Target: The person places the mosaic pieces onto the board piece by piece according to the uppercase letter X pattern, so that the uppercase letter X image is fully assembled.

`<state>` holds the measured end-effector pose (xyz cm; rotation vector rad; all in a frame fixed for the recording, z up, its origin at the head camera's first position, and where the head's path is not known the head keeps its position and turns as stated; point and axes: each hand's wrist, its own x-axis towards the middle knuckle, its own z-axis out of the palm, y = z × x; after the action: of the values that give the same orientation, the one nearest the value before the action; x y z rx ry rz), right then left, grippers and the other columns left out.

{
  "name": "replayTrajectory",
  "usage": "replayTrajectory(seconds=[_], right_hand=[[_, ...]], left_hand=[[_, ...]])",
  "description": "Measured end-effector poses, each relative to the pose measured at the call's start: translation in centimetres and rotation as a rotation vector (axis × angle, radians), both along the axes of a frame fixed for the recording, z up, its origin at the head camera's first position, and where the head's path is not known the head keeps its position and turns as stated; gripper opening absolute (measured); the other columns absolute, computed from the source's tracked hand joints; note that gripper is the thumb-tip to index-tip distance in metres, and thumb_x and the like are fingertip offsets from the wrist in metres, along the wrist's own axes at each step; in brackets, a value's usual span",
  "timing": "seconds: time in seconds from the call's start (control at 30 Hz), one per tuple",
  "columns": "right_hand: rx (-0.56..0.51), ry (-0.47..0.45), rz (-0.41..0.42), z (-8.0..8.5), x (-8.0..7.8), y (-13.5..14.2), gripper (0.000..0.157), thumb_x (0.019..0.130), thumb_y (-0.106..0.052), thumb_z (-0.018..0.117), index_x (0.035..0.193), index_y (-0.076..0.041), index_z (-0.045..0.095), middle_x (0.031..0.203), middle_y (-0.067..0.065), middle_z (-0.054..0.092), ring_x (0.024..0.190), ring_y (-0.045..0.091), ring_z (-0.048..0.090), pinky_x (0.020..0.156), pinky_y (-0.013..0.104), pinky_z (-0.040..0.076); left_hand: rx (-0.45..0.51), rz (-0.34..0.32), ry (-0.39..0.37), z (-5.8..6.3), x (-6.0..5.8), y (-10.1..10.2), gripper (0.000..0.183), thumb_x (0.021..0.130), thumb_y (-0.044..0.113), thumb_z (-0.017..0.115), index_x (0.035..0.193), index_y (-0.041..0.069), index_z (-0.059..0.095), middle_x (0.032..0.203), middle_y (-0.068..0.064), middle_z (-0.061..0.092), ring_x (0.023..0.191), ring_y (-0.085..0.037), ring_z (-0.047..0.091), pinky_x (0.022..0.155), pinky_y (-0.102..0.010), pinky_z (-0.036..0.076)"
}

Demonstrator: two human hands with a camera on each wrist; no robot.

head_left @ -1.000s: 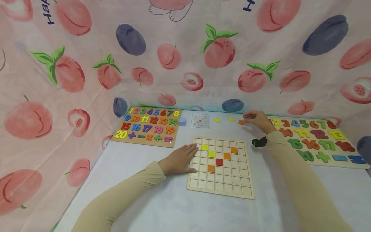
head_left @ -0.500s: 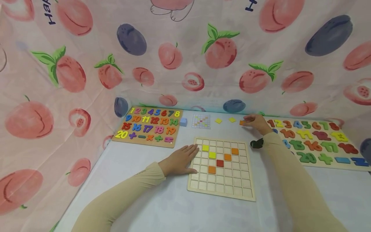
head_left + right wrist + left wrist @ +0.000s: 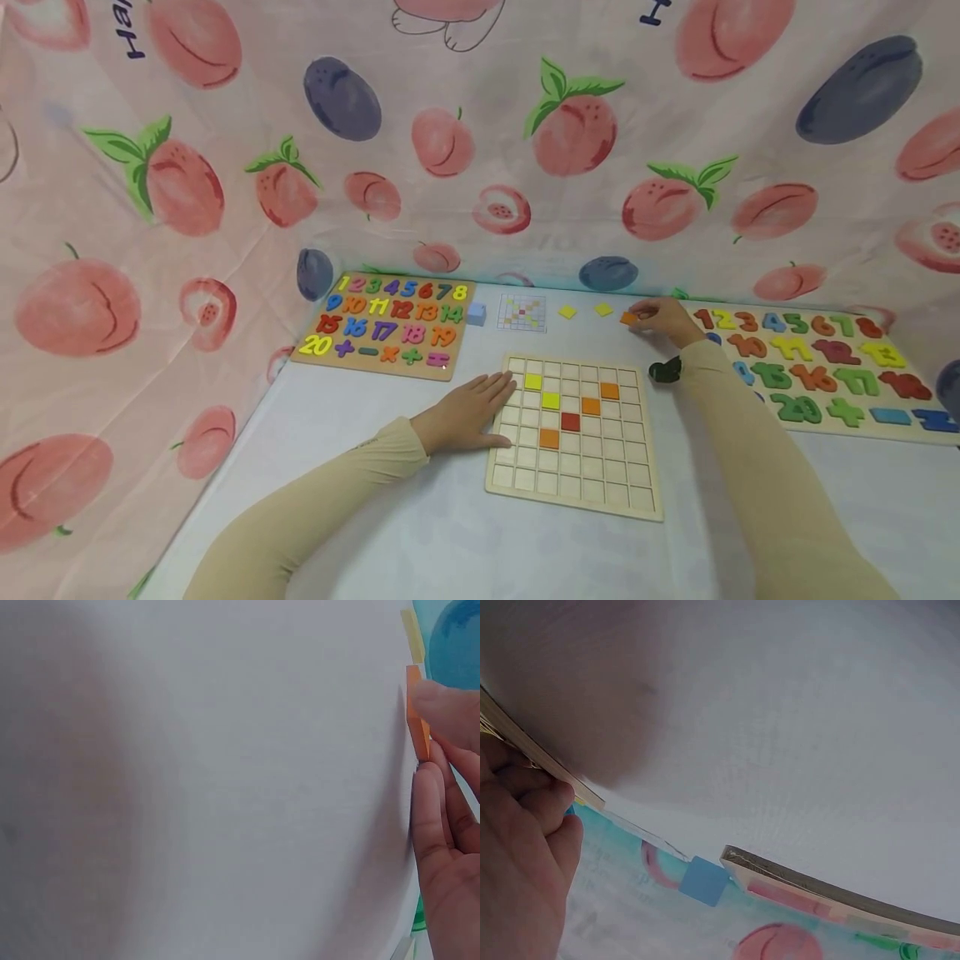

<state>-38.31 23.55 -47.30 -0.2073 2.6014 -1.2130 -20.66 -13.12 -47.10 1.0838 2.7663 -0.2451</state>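
Observation:
A wooden grid board (image 3: 600,492) lies mid-table with yellow tiles, orange tiles and a red tile (image 3: 570,422) in some squares. My left hand (image 3: 467,412) rests on its left edge, fingers straight and thumb spread. At the back, my right hand (image 3: 663,321) pinches an orange tile (image 3: 628,318) at its edge. The right wrist view shows the thumb on that orange tile (image 3: 413,705), with other fingers at its near end. Two yellow tiles, a left one (image 3: 567,312) and a right one (image 3: 603,309), lie to the left of this hand.
A printed pattern card (image 3: 522,313) and a small blue block (image 3: 476,314) lie at the back. Number puzzle boards stand on either side, one at left (image 3: 375,367) and one at right (image 3: 832,423). A dark object (image 3: 664,371) sits by the right wrist.
My right hand has moved slightly onto the orange tile, fingers now closer around it. The left hand has stayed on the grid board. The view has shifted a little.

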Motion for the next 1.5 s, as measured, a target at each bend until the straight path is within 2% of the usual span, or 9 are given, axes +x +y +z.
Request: replayTrajectory(seconds=[0.13, 0.43, 0.57, 0.77, 0.9, 1.13, 1.27, 1.5], right_hand=[[0.056, 0.031, 0.002, 0.1, 0.2, -0.2, 0.043, 0.083, -0.009, 0.069, 0.122, 0.005, 0.058, 0.118, 0.024, 0.056, 0.098, 0.024, 0.050, 0.072, 0.016, 0.043], [0.134, 0.060, 0.037, 0.6, 0.6, -0.5, 0.038, 0.082, -0.009, 0.070, 0.116, 0.005, 0.062, 0.114, 0.025, 0.060, 0.095, 0.027, 0.052, 0.078, 0.029, 0.045], [0.126, 0.029, 0.078, 0.4, 0.3, -0.1, 0.037, 0.082, -0.009, 0.070, 0.117, 0.003, 0.063, 0.116, 0.023, 0.060, 0.095, 0.023, 0.050, 0.080, 0.027, 0.043], [0.066, -0.002, 0.165, 0.2, 0.2, 0.8, 0.037, 0.082, -0.007, 0.070, 0.117, 0.003, 0.063, 0.119, 0.022, 0.060, 0.091, 0.012, 0.052, 0.075, 0.017, 0.046], [0.037, -0.023, 0.182, 0.3, 0.5, 1.0, 0.037, 0.082, -0.006, 0.070, 0.117, 0.003, 0.063, 0.118, 0.021, 0.060, 0.089, 0.009, 0.052, 0.074, 0.016, 0.046], [0.094, 0.031, 0.155, 0.2, 0.7, 1.1, 0.038, 0.079, -0.009, 0.074, 0.114, 0.002, 0.066, 0.114, 0.021, 0.064, 0.088, 0.011, 0.054, 0.074, 0.017, 0.045], [0.141, 0.074, 0.142, 0.1, 0.7, 1.1, 0.035, 0.077, -0.010, 0.076, 0.109, 0.002, 0.068, 0.107, 0.020, 0.066, 0.085, 0.013, 0.056, 0.074, 0.021, 0.047], [0.180, 0.097, 0.129, 0.2, 1.0, 1.0, 0.029, 0.077, -0.012, 0.075, 0.103, 0.001, 0.070, 0.102, 0.018, 0.068, 0.086, 0.020, 0.057, 0.078, 0.029, 0.048]], left_hand=[[0.000, 0.000, -0.001, 0.1, 0.0, 0.0, 0.091, 0.088, 0.069, 0.037, 0.151, 0.005, 0.015, 0.159, -0.011, 0.013, 0.147, -0.022, 0.015, 0.120, -0.034, 0.017], [0.003, 0.007, -0.005, 0.0, 0.0, 0.0, 0.091, 0.088, 0.069, 0.036, 0.151, 0.006, 0.014, 0.159, -0.010, 0.012, 0.147, -0.022, 0.014, 0.121, -0.034, 0.016], [0.003, 0.011, -0.010, 0.0, 0.1, -0.1, 0.091, 0.089, 0.069, 0.036, 0.151, 0.007, 0.013, 0.159, -0.010, 0.011, 0.147, -0.022, 0.013, 0.121, -0.034, 0.015], [0.007, -0.003, 0.006, 0.1, 0.0, -0.1, 0.091, 0.088, 0.069, 0.037, 0.151, 0.005, 0.016, 0.159, -0.011, 0.014, 0.147, -0.023, 0.015, 0.120, -0.035, 0.018], [0.014, -0.008, 0.011, 0.1, 0.0, -0.2, 0.091, 0.089, 0.068, 0.038, 0.150, 0.005, 0.017, 0.158, -0.012, 0.015, 0.147, -0.024, 0.016, 0.120, -0.035, 0.019], [0.018, -0.020, 0.015, -0.1, 0.1, -0.2, 0.091, 0.089, 0.068, 0.037, 0.150, 0.004, 0.017, 0.158, -0.013, 0.015, 0.146, -0.024, 0.017, 0.120, -0.035, 0.019], [0.016, -0.014, 0.011, 0.1, 0.2, -0.2, 0.092, 0.089, 0.068, 0.037, 0.150, 0.004, 0.017, 0.158, -0.012, 0.015, 0.146, -0.024, 0.017, 0.120, -0.035, 0.019], [0.018, -0.012, 0.007, 0.1, 0.2, -0.1, 0.091, 0.089, 0.068, 0.037, 0.150, 0.004, 0.017, 0.158, -0.012, 0.015, 0.147, -0.024, 0.017, 0.120, -0.035, 0.018]])
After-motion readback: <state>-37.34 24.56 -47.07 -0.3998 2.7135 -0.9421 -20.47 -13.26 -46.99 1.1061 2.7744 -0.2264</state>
